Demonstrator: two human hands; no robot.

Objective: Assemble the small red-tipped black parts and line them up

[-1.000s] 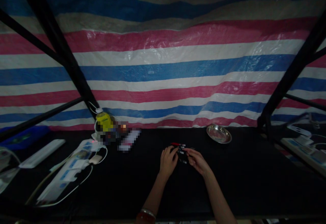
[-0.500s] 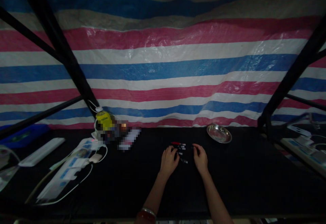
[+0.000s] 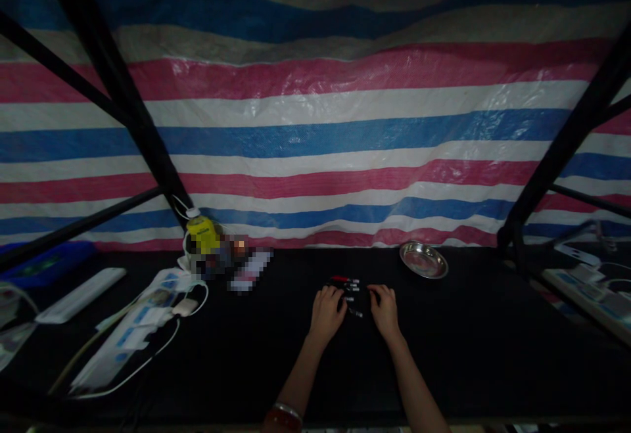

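Two hands are in front of us in the head view, both lying low on the black table. Our left hand and our right hand are a little apart, and between them lies a group of small dark pens or markers, some with white marks and one with a red part at the far end. The fingers of both hands are curled and reach the edges of this group; the light is weak, so we cannot tell if either hand really grips a piece or only touches it. On the left wrist we see a red bracelet.

Farther back and to the right a small metal dish stands on the table, well apart from the hands. At the left we see a yellow bottle, a white power strip with white cables, and a long white flat thing. A striped red, white and blue tarp hangs behind the table.
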